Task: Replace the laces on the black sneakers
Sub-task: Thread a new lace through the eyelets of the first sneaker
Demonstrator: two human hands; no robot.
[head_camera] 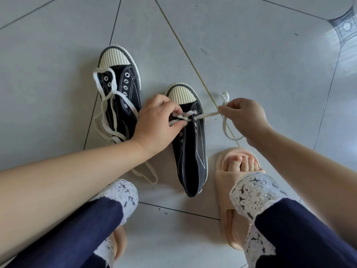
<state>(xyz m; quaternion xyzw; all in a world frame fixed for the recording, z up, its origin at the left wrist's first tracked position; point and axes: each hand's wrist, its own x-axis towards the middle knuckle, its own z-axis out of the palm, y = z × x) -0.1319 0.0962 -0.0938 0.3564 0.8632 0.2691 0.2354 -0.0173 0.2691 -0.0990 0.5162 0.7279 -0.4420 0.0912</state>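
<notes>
Two black sneakers with ribbed cream toe caps lie on the tiled floor. The right sneaker (191, 147) has a white lace (207, 114) threaded through its top eyelets. My left hand (156, 122) rests on that shoe and pinches the lace's left end at the eyelets. My right hand (244, 118) grips the lace's other end and holds it taut to the right; its tail hangs in a loop below the hand. The left sneaker (120, 88) has bare metal eyelets, and a second white lace (108, 101) lies loosely draped over it.
My feet in beige slides (228, 161) stand close by, the right one just beside the right sneaker's heel. Navy trousers with white lace cuffs (255, 192) fill the lower frame. A dark patterned floor inset (343, 26) sits at the top right.
</notes>
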